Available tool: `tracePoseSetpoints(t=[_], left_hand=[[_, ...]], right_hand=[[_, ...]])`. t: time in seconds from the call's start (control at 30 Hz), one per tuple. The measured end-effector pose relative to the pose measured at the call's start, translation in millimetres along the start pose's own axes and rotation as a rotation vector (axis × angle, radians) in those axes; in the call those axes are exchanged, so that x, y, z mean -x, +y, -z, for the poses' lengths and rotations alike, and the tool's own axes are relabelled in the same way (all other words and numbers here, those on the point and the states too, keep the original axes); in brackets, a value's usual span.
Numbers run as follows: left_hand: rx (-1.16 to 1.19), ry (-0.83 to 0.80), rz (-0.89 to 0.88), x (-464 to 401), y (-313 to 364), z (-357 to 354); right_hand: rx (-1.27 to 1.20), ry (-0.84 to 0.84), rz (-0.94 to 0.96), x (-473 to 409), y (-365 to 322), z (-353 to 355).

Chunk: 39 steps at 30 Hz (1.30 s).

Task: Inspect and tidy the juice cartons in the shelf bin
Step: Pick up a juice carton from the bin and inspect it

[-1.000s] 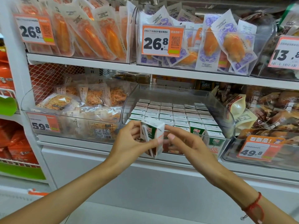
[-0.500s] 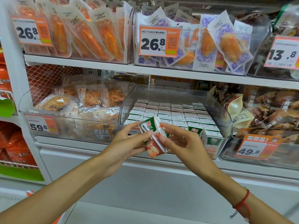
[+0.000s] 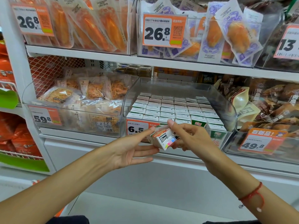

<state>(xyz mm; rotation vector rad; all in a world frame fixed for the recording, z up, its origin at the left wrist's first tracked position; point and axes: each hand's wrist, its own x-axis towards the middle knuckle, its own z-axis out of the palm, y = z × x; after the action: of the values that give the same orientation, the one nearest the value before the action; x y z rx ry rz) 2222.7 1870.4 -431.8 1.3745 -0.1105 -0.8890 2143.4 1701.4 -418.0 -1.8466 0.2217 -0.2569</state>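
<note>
Shop shelves fill my view, with the clear bin [image 3: 226, 110] of packed juice cartons [image 3: 171, 109] at the middle; my right hand [image 3: 192, 138] grips one carton [image 3: 163, 139] just before the bin front, tilted; my left hand [image 3: 129, 152] lies relaxed, fingertips touching it; I judge inspection is underway; next, it must return upright into a row.

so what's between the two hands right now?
In the head view, one juice carton, tipped with its base toward the camera. The right hand grips it from the right; the left hand touches it with straight fingers. Nothing else is between them.
</note>
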Motion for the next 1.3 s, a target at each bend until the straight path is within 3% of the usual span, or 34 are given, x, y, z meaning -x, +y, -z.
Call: tracePoseSetpoints(t=[0.1, 0.23, 0.3, 0.4, 0.57, 0.67, 0.8, 1.0, 1.07, 1.17, 1.23, 1.3], left_hand=[[0.088, -0.006, -0.036, -1, 0, -1], [0.104, 0.037, -0.299, -5, 0, 0], [0.082, 0.064, -0.411, -4, 1, -2], [0.047, 0.124, -0.446, -3, 1, -4], [0.054, 0.086, -0.331, -4, 2, -2], [0.178, -0.004, -0.281, -4, 6, -1], [0.163, -0.067, -0.232, -6, 8, 2], [0.145, -0.049, -0.219, -18, 18, -4], [0.181, -0.040, -0.225, -27, 29, -16], [0.193, -0.084, -0.306, -42, 47, -47], [0.009, -0.086, -0.418, -55, 51, -71], [-0.232, -0.049, -0.530, -67, 50, -94]], right_hand=[[-0.011, -0.004, -0.019, 1, 0, 0], [-0.054, -0.048, -0.030, -1, 2, 0], [-0.087, -0.023, -0.028, -1, 2, 0], [-0.074, 0.070, 0.083, -1, 1, -3], [0.498, 0.335, 0.519, -2, 5, 0], [0.682, 0.315, 0.744, -2, 7, 6], [0.864, 0.274, 0.910, -4, 11, 11], [1.012, 0.165, 0.861, -12, 16, 39], [1.013, 0.271, 0.790, -17, 19, 62], [0.945, 0.565, 0.569, -21, 30, 102], [0.921, 0.679, 0.374, -22, 40, 123], [0.953, 0.692, 0.255, -20, 49, 134]])
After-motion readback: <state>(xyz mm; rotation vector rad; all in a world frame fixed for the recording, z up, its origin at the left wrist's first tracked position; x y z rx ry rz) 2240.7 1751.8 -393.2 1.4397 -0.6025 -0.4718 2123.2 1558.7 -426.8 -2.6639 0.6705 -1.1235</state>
